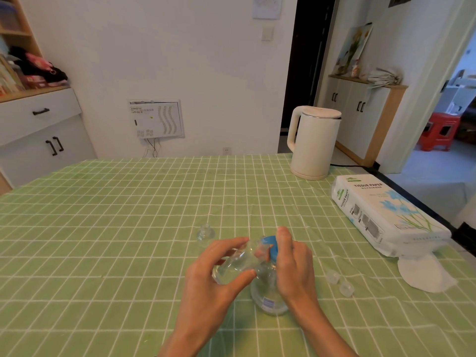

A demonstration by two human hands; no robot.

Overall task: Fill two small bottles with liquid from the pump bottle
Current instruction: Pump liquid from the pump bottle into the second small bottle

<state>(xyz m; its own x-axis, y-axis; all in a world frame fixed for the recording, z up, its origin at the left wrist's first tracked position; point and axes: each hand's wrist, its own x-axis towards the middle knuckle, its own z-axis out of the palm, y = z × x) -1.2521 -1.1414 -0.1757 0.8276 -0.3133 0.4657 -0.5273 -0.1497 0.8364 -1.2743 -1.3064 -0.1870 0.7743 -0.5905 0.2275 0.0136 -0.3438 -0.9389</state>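
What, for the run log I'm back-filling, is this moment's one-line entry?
left hand: holds small bottle tilted at pump head | right hand: grips pump bottle | other small bottle: standing uncapped

Green-checked table (128,215), kettle (313,145), tissue pack (381,212), small bottle (205,235), pump bottle (268,300), two caps (332,276)

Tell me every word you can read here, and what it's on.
"TISSUE PAPER": on top of the tissue pack, and again along its side.
Smaller print on that pack: too small to read.
Label on the pump bottle: blurred.
Stickers on the wall panel: too small.
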